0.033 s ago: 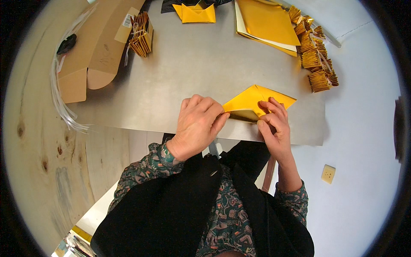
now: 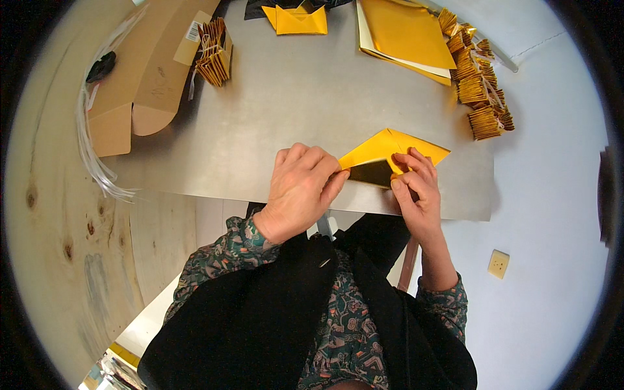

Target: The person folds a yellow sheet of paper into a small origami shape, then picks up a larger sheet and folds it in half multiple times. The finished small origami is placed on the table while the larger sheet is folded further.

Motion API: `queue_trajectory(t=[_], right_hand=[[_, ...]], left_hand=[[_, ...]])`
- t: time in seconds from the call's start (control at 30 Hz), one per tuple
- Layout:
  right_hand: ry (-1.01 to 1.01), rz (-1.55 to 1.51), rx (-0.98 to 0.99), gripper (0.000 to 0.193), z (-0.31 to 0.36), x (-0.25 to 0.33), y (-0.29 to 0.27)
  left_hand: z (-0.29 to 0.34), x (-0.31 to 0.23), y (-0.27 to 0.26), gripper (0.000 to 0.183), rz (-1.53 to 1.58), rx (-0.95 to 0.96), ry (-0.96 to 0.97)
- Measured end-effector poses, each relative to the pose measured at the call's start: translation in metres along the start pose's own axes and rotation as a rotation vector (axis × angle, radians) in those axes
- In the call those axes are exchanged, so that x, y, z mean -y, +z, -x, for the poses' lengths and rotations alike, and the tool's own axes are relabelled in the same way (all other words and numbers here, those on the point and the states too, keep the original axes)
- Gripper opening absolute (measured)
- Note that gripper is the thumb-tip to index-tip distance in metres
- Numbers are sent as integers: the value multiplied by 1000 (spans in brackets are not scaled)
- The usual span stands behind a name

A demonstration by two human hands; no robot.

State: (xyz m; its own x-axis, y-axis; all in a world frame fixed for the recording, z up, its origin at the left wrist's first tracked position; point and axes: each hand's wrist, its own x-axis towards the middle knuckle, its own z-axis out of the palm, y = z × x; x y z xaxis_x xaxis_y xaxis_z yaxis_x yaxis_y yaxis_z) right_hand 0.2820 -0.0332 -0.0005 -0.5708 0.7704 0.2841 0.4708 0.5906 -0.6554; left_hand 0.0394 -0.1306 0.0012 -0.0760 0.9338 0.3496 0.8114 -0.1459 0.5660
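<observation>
A partly folded sheet of gold paper (image 2: 383, 144) lies near the front edge of the metal-topped table (image 2: 273, 117), its outline coming to points at left and right. My left hand (image 2: 300, 185) is closed, pinching the left point between thumb and bent fingers. With thumb and fingertips my right hand (image 2: 419, 188) grips the near flap toward the right side. Between the two hands, a dark gap shows under the raised near edge. The fingertips cover parts of the folds.
A folded gold paper boat shape (image 2: 300, 23) sits at the far side. Gold sheets (image 2: 406, 32) are stacked far right, beside tied bundles of folded gold paper (image 2: 480, 88). Another bundle (image 2: 216, 55) stands by a cardboard box (image 2: 156, 71) at left, where clear strips (image 2: 88, 143) hang.
The near flap of the gold paper has lifted a little, so the dark gap beneath looks larger. Both hands stay in nearly the same place.
</observation>
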Motion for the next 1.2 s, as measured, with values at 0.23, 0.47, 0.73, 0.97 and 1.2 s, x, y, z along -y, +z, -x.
queue_trajectory(t=[0.23,0.47,0.73,0.97,1.2], right_hand=[[27,5,-64,14,-2,-1,8],[41,44,-108,18,-5,3,13],[72,68,-144,19,-7,7,17],[73,94,-168,18,-11,8,20],[108,102,-183,19,-10,9,22]], left_hand=[[1,4,1,23,65,-54,-23],[4,7,0,33,104,-44,-94],[3,6,-3,30,79,-10,-98],[3,8,-2,30,77,2,-97],[3,10,1,30,77,12,-100]])
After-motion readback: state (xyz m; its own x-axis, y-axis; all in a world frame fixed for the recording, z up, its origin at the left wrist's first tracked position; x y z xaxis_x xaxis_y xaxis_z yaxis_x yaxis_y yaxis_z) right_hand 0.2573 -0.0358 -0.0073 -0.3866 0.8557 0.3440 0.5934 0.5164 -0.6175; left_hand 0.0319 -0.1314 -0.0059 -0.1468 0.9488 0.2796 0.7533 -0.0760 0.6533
